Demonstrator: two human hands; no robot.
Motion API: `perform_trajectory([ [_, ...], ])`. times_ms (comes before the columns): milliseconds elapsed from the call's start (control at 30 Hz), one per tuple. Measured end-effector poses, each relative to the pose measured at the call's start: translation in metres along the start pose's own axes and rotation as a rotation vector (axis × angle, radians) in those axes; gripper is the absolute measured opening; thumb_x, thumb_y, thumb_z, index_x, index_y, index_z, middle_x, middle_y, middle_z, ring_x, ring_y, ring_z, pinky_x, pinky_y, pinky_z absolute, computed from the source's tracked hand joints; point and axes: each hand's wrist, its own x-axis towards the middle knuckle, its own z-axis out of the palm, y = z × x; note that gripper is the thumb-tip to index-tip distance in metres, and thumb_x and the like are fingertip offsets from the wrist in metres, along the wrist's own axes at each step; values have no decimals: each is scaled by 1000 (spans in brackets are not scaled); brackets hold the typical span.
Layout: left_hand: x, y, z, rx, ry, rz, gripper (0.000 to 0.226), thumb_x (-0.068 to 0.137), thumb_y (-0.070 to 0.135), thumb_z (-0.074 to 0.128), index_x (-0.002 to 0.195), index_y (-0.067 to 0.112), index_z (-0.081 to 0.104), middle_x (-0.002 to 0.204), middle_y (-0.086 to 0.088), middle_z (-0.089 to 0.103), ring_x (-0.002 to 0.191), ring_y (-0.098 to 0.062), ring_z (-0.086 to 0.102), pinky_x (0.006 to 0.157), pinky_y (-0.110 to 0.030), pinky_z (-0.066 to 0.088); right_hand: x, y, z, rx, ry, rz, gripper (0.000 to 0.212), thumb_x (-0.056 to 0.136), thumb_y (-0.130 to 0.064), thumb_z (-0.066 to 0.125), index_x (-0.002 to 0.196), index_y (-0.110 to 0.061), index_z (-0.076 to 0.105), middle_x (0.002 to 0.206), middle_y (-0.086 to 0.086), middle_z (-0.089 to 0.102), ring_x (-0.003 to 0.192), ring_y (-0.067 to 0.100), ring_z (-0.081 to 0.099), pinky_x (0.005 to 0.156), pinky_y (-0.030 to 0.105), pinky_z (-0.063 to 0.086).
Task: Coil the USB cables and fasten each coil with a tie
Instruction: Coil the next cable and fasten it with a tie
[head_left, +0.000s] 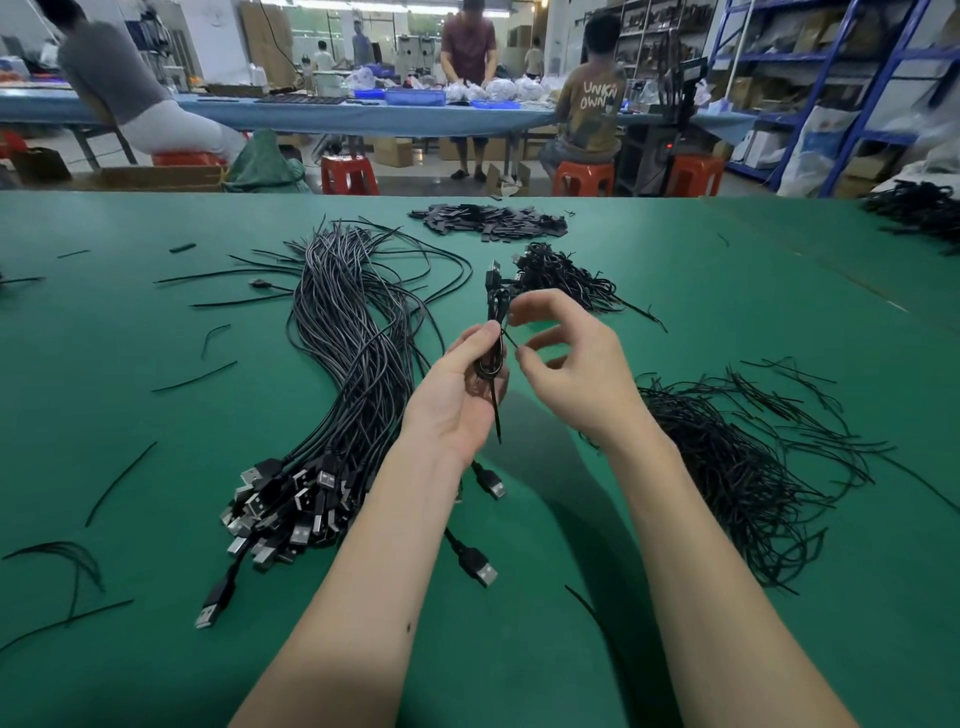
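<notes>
Green worktop (156, 467) before us, a workshop with seated people beyond. Our left hand (457, 395) grips a coiled USB cable (493, 332) upright above mid-worktop. Our right hand (566, 358) pinches a thin tie (511, 340) at the coil. Uncoiled cables (348, 364) lie left, loose ties (743, 457) right, finished coils (561, 275) just beyond.

The place was a small factory workshop for cable assembly. A wide green work table (156, 467) carried a big bundle of USB cables (343, 374), a heap of black ties (737, 457) and a pile of finished coils (561, 275). Behind it, workers sat on red plastic stools (348, 174) at a long blue table (322, 117). Blue metal shelves (810, 78) with cartons stood at the right wall.
</notes>
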Motion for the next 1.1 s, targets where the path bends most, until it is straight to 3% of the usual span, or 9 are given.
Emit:
perform_trajectory([
  [67, -2, -1, 0, -53, 6, -48, 12, 92, 2, 65, 87, 12, 60, 71, -2, 65, 62, -11, 63, 68, -19, 54, -3, 4, -3, -106, -20, -121, 36, 87, -20, 72, 118, -36, 61, 105, -22, 68, 88, 5, 65, 73, 28, 57],
  [167, -3, 0, -3, -16, 32, -84, 11, 89, 6, 71, 89, 13, 63, 77, -3, 63, 65, -12, 62, 67, -21, 52, -4, 7, -4, -143, -4, -146, 35, 86, -30, 75, 114, -41, 56, 99, -24, 69, 89, 7, 66, 74, 38, 58],
  [433, -3, 2, -7, 186, 102, -180, 12, 80, 21, 80, 78, 20, 68, 62, 4, 59, 62, -14, 52, 61, -28, 40, -2, 10, -11, -224, 47, -292, 31, 87, -28, 78, 113, -38, 65, 120, -22, 57, 95, 5, 61, 75, 30, 55],
  [567, -3, 3, -11, 232, 100, -175, 9, 79, 22, 81, 79, 21, 72, 64, 5, 58, 61, -13, 51, 62, -27, 37, -2, 12, -9, -237, 66, -298, 11, 88, -34, 78, 98, -36, 77, 110, -18, 64, 105, 7, 60, 74, 36, 53],
  [667, -3, 0, -13, 271, 79, -169, 12, 81, 21, 79, 69, 23, 75, 65, 6, 57, 62, -12, 49, 61, -27, 34, -1, 13, -7, -292, 102, -268, 8, 88, -43, 75, 91, -36, 77, 102, -20, 65, 100, 8, 55, 74, 32, 49],
  [800, -3, 1, -13, 247, 20, -182, 16, 85, 20, 75, 70, 23, 74, 67, 5, 55, 62, -12, 48, 62, -27, 33, 0, 14, -6, -261, 63, -269, 12, 90, -31, 76, 91, -19, 74, 96, -13, 70, 98, 14, 54, 85, 21, 42],
  [867, -3, 4, -14, 296, -31, -169, 7, 84, 22, 75, 81, 23, 70, 67, 5, 57, 65, -12, 50, 65, -28, 36, 0, 12, -6, -171, 40, -188, 10, 92, -28, 75, 89, -18, 73, 87, -13, 69, 90, 10, 57, 76, 9, 36],
  [1000, -4, 13, -20, 621, -98, 43, 18, 77, 24, 79, 74, 28, 62, 81, 10, 69, 84, -8, 57, 80, -34, 39, 0, 6, -10, 248, -133, 157, 14, 94, -20, 72, 83, -12, 74, 75, -7, 73, 69, 8, 60, 66, 18, 44],
  [1100, -5, 16, -20, 796, -202, 253, 24, 79, 13, 82, 74, 26, 63, 85, 2, 73, 84, -10, 64, 81, -24, 45, -1, 8, -25, 615, -354, 445, 13, 86, -20, 74, 80, -9, 71, 73, -3, 65, 65, 6, 51, 63, 17, 40],
])
